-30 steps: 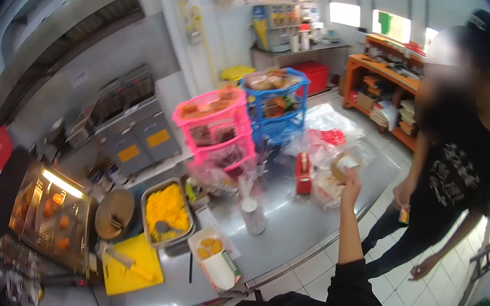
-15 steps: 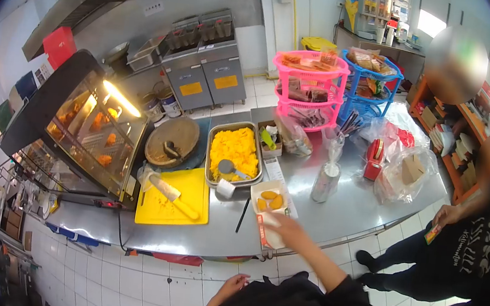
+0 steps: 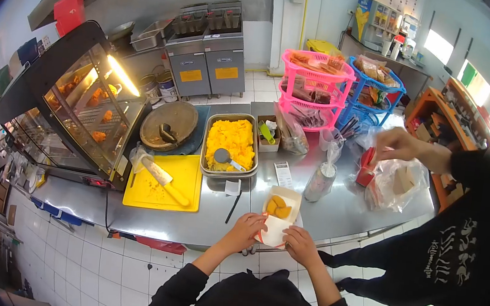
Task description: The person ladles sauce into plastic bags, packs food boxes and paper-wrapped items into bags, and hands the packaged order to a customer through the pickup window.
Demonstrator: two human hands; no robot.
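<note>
An opened paper takeaway box [image 3: 275,232] lies at the front edge of the steel counter, with a few golden fried pieces [image 3: 278,206] in its far half. My left hand [image 3: 246,230] pinches the left side of the box's near flap. On the flap's right side, my right hand [image 3: 302,245] grips with bent fingers. A black stick-like object [image 3: 233,207] lies left of the box, near a small white paper cup or slip [image 3: 232,187]. Behind the box is a printed slip [image 3: 283,173].
A yellow cutting board [image 3: 163,177] carries a cleaver [image 3: 160,178]. Beyond the box stand a tray of yellow rice [image 3: 231,142], a bagged cup stack [image 3: 320,183] and pink baskets [image 3: 315,94]. A heated display [image 3: 81,104] occupies the left. At right, a co-worker's hand [image 3: 400,146] reaches over a red object [image 3: 366,168].
My left hand has come up from below the counter onto the box. My right hand has shifted to the flap's right side. The co-worker's arm now extends over the counter.
</note>
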